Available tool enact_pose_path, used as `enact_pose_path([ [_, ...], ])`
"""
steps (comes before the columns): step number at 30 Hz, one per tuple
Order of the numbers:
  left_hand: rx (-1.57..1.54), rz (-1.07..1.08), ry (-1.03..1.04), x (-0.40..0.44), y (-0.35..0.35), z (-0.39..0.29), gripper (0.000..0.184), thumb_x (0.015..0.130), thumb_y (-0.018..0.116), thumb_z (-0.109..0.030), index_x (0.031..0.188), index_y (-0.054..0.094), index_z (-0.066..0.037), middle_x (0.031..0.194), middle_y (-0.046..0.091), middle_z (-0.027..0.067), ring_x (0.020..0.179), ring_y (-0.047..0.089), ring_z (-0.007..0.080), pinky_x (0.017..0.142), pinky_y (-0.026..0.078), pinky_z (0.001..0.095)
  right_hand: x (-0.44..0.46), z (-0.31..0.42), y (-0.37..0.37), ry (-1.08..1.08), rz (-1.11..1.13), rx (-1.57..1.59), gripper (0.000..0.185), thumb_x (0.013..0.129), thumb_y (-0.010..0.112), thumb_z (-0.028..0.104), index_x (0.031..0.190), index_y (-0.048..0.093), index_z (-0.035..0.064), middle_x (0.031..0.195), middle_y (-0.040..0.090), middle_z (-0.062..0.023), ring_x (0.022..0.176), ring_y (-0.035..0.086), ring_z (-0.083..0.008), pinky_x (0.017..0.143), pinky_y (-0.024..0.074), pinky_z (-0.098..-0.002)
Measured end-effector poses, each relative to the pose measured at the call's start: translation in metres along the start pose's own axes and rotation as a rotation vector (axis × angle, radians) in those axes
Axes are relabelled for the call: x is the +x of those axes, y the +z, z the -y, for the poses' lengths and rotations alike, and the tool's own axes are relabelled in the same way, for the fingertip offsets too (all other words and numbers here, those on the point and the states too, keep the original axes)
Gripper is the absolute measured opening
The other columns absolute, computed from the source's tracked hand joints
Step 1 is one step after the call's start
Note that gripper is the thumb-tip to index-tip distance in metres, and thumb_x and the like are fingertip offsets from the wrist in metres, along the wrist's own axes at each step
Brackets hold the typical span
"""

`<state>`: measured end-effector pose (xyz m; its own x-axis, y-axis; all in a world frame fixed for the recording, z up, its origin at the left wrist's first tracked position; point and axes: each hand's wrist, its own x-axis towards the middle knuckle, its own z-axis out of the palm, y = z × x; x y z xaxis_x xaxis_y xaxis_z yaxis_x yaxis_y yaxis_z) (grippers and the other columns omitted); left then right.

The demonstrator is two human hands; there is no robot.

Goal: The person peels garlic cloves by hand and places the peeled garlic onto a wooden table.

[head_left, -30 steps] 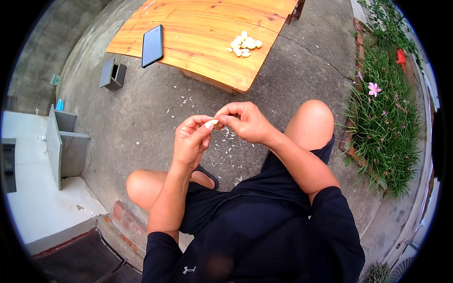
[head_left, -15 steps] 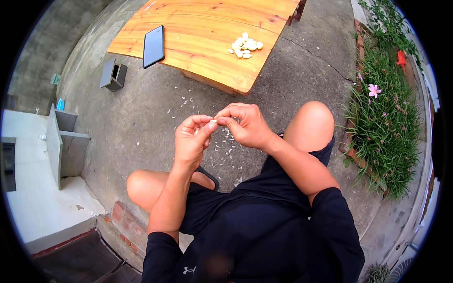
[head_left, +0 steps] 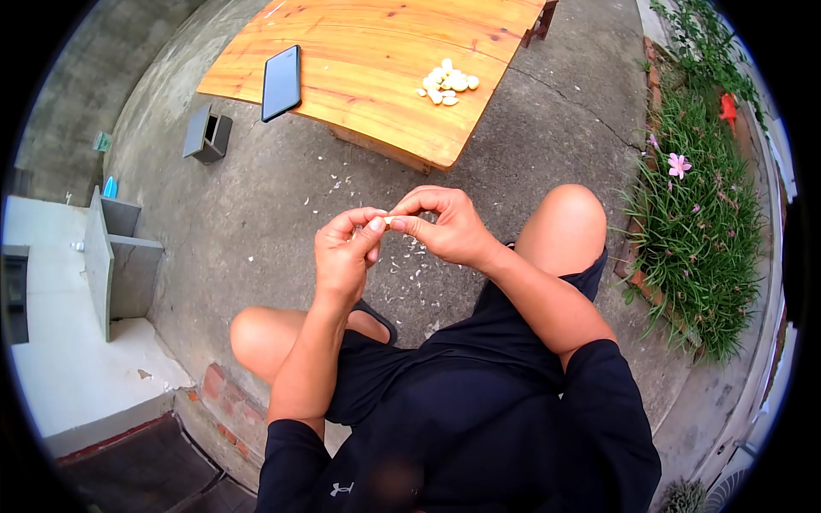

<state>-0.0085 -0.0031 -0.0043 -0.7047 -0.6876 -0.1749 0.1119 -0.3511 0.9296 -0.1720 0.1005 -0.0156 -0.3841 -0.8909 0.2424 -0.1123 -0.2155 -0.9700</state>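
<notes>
A small whitish clove (head_left: 389,221) is pinched between the fingertips of both hands, largely covered by them. My left hand (head_left: 345,252) grips its left end with thumb and forefinger. From the other side my right hand (head_left: 446,224) holds it the same way, the fingertips nearly touching. Beyond the hands, a small pile of pale cloves (head_left: 445,82) lies near the right corner of the wooden table (head_left: 376,64).
A dark phone (head_left: 281,83) lies at the table's near left edge. A grey box (head_left: 208,135) stands on the concrete floor, where bits of peel (head_left: 416,265) are scattered. Grass with pink flowers (head_left: 705,222) grows along the right. My knees flank the hands.
Both hands stay together on the clove, and the fingertips have shifted slightly around it. Less of the clove shows than a second ago.
</notes>
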Motion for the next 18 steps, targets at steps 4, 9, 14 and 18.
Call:
enact_pose_path([
  [4,-0.198,-0.007,-0.118,0.002,0.001,-0.007,0.015,0.102,0.061,-0.016,0.104,0.069,-0.003,0.083,0.067,0.0039,0.051,0.046,0.0047,0.043,0.031,0.0194,0.000,0.007,0.000,-0.027,-0.018,-0.008,0.010,0.087,0.078,0.009,0.096,0.077,0.0031,0.090,0.073,-0.0068,0.084,0.067,-0.0132,0.076,0.0523,-0.0281],
  [9,-0.162,0.038,-0.154,0.000,0.001,-0.015,0.021,0.103,0.063,-0.023,0.102,0.069,-0.003,0.079,0.064,0.0014,0.050,0.045,0.0040,0.043,0.031,0.0196,0.001,0.007,-0.001,-0.106,-0.034,-0.064,0.011,0.085,0.079,0.005,0.096,0.077,0.0039,0.099,0.073,-0.0084,0.087,0.068,-0.0162,0.081,0.0531,-0.0288],
  [14,0.163,-0.015,-0.030,-0.002,0.003,-0.006,0.013,0.098,0.070,-0.017,0.092,0.069,-0.005,0.070,0.058,-0.0024,0.048,0.040,0.0012,0.042,0.027,0.0192,0.000,0.003,0.003,-0.224,-0.099,-0.125,0.012,0.083,0.079,0.000,0.094,0.076,0.0043,0.105,0.072,-0.0101,0.091,0.070,-0.0188,0.083,0.0555,-0.0301],
  [18,0.238,0.048,-0.022,0.002,-0.005,-0.003,0.023,0.101,0.066,-0.023,0.085,0.063,-0.007,0.067,0.056,-0.0028,0.048,0.040,0.0025,0.042,0.027,0.0205,-0.003,0.011,0.007,-0.360,-0.138,-0.297,0.016,0.080,0.077,-0.005,0.092,0.074,0.0039,0.102,0.072,-0.0122,0.089,0.072,-0.0217,0.075,0.0589,-0.0315],
])
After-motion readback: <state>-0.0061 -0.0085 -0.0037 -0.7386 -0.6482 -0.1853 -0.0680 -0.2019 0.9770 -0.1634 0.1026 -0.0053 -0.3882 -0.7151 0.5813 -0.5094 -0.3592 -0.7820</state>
